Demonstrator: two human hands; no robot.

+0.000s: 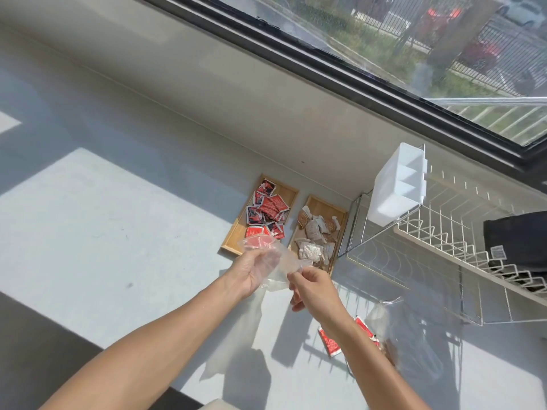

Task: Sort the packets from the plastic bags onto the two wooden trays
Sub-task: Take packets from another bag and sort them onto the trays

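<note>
Both hands are up over the counter, working one clear plastic bag [273,263]. The left hand [254,270] curls round its upper end, thumb and fingers gripping the film; the right hand [310,287] pinches the lower edge between thumb and fingertips. Whether a packet is inside the bag, I cannot tell. Just beyond it sit the two wooden trays side by side: the left tray [236,235] piled with red packets [268,208], the right tray [318,207] with brown-and-white packets [313,238]. Down by the right forearm a loose red packet [330,344] lies on the counter [118,232] beside a second plastic bag [396,329] not yet emptied. Best play here, I'd say: keep the mouth held wide, tip over the matching tray, and shake gently so nothing spills across. A wire dish rack [444,232] stands right.
</note>
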